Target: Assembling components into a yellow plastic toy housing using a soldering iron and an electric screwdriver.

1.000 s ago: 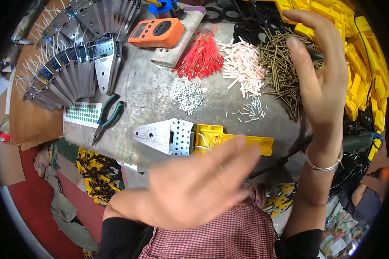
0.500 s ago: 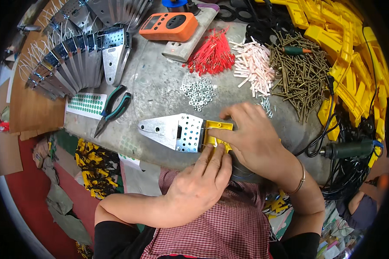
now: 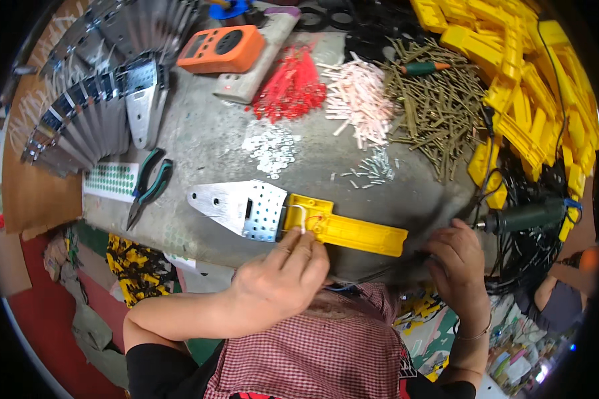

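A yellow handle shell (image 3: 369,234) lies centrally on a grey bench (image 3: 203,136), a perforated metal plate (image 3: 227,206) at 9 o'clock. The left hand (image 3: 279,282) has a narrow grip, fingertips on the shell beside a white wire (image 3: 303,216) (pinching or pressing, I cannot tell). The right hand (image 3: 458,256) curls at 4 o'clock, contents unclear. Wire-seating seems in hand, calling for steady fingertips next. Brass-coloured screws (image 3: 439,106) pile at 2; red floor (image 3: 43,326) shows at 8.
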The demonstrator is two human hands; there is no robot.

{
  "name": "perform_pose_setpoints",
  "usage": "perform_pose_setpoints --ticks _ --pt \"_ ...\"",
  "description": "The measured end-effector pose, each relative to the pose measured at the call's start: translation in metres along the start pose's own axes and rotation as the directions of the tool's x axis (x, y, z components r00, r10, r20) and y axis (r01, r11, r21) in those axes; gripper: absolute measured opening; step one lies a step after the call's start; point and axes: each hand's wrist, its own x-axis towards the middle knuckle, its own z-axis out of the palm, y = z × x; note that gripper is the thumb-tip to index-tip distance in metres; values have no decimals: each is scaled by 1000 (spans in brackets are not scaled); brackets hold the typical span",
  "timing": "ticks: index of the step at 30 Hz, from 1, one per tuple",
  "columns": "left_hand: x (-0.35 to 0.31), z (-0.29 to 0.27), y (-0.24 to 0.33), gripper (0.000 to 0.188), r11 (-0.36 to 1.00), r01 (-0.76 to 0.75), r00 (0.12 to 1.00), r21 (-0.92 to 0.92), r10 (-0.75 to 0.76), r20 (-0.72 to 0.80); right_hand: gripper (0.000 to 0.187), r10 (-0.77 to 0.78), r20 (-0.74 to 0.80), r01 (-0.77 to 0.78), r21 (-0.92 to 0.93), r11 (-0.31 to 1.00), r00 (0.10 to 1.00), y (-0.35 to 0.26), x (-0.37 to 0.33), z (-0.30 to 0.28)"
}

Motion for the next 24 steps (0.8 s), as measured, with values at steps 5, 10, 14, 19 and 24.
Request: perform_pose_setpoints --ticks 5,10,14,19,24 --pt "0 23 -30 33 982 -159 942 105 182 -280 25 4 -149 43 315 948 989 -8 21 -2" --pt "7 26 -25 41 974 -208 915 95 228 -333 23 -30 -164 83 323 943 986 -1 27 17" --pt "12 30 -12 49 986 -68 920 153 122 -372 21 -51 -216 103 236 966 975 -2 25 25" --pt "15 28 -8 51 962 -24 953 271 104 -283 21 -19 -280 92 248 964 960 12 32 32" --pt "20 25 -5 43 932 -69 970 357 146 -194 20 -160 -117 187 275 943 980 27 46 26"
